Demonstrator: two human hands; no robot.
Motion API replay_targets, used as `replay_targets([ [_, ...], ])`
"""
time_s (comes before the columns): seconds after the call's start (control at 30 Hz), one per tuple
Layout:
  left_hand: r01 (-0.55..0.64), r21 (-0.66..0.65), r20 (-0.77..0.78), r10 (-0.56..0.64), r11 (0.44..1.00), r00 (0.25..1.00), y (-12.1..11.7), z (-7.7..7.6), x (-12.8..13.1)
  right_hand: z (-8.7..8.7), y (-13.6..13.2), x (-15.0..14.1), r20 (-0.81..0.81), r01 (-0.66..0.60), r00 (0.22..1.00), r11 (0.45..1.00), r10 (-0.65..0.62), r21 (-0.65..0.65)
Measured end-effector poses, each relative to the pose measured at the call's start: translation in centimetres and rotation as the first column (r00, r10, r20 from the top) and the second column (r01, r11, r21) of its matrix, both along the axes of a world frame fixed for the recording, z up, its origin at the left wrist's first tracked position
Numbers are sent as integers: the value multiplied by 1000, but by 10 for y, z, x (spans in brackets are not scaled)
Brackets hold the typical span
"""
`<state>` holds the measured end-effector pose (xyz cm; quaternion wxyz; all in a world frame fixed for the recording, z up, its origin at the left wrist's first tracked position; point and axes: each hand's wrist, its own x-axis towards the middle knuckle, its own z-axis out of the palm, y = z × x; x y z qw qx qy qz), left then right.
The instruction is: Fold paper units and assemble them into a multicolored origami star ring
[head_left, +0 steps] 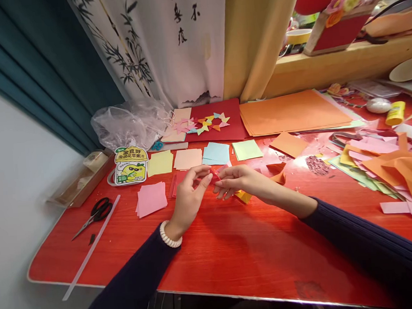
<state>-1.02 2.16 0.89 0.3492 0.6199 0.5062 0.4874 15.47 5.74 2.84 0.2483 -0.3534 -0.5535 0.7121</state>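
Note:
Between my two hands, just above the red table, is a small folded piece of red paper [215, 176]. My left hand [191, 191], with a cream coil band at the wrist, pinches its left side between thumb and fingers. From the right, my right hand [236, 178] grips the other side, its fingers partly covering the fold. Behind and beside the hands lie square stacks of yellow paper [159, 163], peach paper [188, 159], blue paper [216, 153], green paper [247, 149] and pink paper [151, 199]. A folded yellow-orange piece [243, 197] sits under my right hand.
Black scissors [100, 210] and a clear strip [92, 247] lie at the left. Folded paper stars [211, 123] rest on a red sheet at the back, beside large orange sheets [295, 113]. Loose paper scraps [397, 160] and a yellow glue container [396, 113] are at the right.

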Motion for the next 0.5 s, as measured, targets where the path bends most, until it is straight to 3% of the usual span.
replay_targets([
  [0.17,40,75,-90,-33,996,995,0,3,-2,1,0,3,-12,-25,1000,999,25,29],
  [0.27,96,131,-127,-80,987,989,-1,7,-4,5,1,8,32,-94,995,988,91,126],
  [0.4,169,210,-209,-124,963,970,0,8,-4,7,1,9,102,-60,994,966,36,250],
  [0.5,128,221,-267,-66,967,961,3,7,-3,1,2,7,152,-48,988,964,8,261],
])
